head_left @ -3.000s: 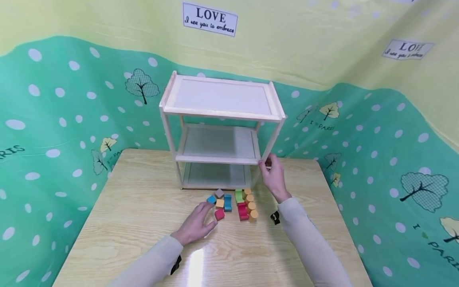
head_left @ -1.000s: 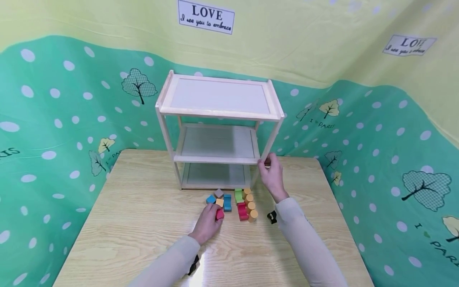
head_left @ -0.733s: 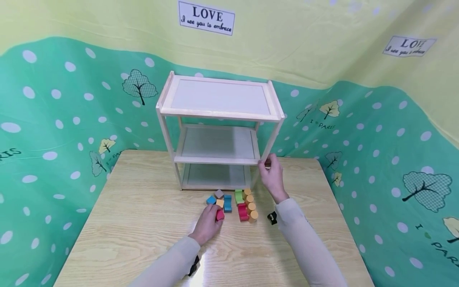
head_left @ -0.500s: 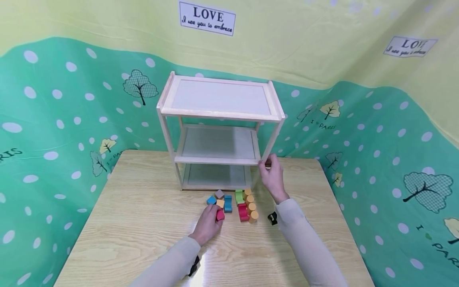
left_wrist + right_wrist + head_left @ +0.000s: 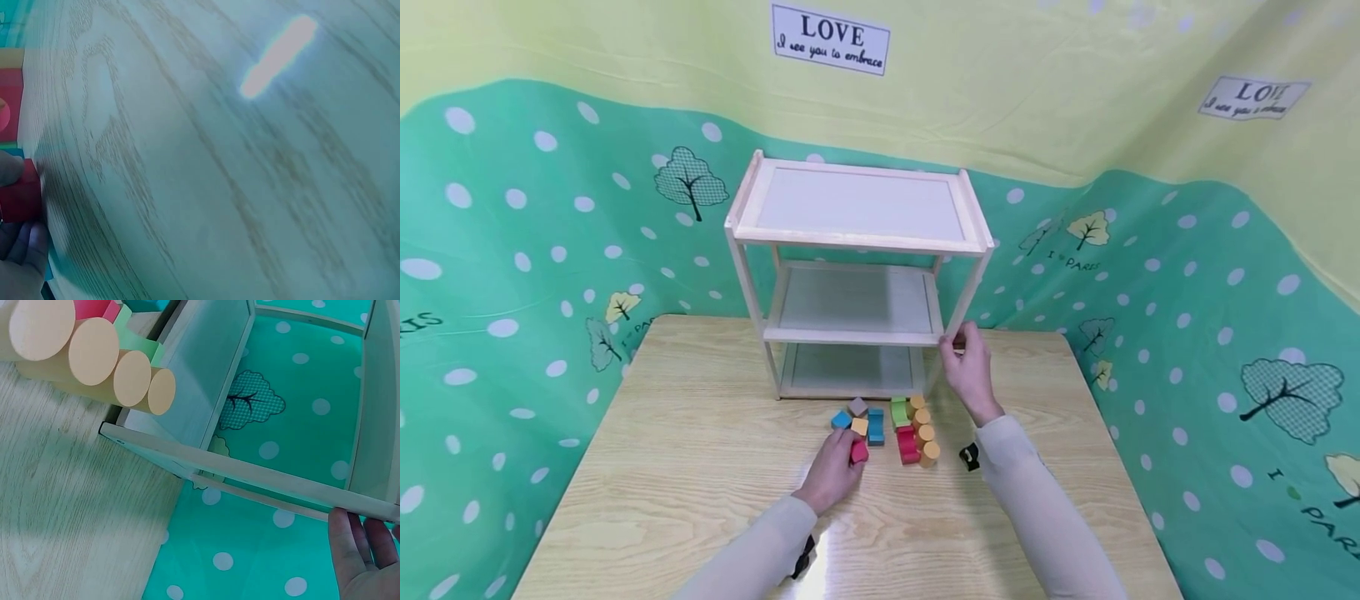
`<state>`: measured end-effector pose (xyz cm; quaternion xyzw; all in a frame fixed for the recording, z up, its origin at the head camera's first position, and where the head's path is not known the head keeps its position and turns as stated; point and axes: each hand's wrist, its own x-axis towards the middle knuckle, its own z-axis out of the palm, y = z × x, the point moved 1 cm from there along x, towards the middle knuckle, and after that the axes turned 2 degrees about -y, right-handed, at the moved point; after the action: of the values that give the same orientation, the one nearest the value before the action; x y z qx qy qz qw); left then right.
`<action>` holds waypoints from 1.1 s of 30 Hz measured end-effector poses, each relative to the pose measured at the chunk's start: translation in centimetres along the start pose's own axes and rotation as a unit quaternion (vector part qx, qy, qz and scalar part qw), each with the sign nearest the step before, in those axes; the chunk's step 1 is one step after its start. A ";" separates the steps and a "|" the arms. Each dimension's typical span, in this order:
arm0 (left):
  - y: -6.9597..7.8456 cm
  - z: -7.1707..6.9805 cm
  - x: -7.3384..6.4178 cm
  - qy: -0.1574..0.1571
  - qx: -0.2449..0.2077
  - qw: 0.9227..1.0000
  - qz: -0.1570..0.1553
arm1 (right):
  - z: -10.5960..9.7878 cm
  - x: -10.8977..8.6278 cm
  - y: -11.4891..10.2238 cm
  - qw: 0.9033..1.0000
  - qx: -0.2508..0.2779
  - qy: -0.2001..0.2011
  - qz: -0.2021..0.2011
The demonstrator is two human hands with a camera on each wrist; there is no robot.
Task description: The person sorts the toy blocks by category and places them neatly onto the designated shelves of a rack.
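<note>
My left hand (image 5: 833, 472) pinches a small red block (image 5: 859, 452) on the table, just in front of the other blocks. In the left wrist view, thumb and fingertips lie on opposite sides of that red block (image 5: 22, 197). At the right front post of a pale wooden three-tier shelf (image 5: 857, 244), my right hand (image 5: 972, 373) grips it at middle-tier height. The right wrist view shows the right hand's fingers (image 5: 342, 540) against the shelf post (image 5: 262, 475); its thumb is mostly out of frame.
Close to the red block are a blue block (image 5: 841, 419), a grey block (image 5: 858, 407), a yellow-orange block (image 5: 860, 427) and a blue arch (image 5: 876, 427). Further right stand a green arch (image 5: 900, 412), a red arch (image 5: 907, 445) and several orange cylinders (image 5: 929, 453). Patterned cloth (image 5: 587, 250) surrounds the table.
My left hand has moved right from beside the blue block and taken hold of the red block. Over the last second both hands stay in place.
</note>
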<state>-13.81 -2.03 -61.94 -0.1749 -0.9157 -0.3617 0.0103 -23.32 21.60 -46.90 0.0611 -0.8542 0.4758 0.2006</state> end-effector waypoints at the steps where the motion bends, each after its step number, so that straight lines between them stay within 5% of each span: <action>1: 0.0 0.0 0.0 0.001 -0.001 1.000 0.001 | 0.0 0.0 0.0 1.000 -0.001 0.000 0.000; 33: -0.5 -0.9 -1.1 -0.006 -0.020 1.000 0.015 | 0.6 -0.1 0.2 1.000 0.013 0.021 0.006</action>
<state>-13.02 -3.30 -61.72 -0.1913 -0.9055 -0.3787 0.0072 -23.43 21.19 -47.36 0.0485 -0.8441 0.4889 0.2148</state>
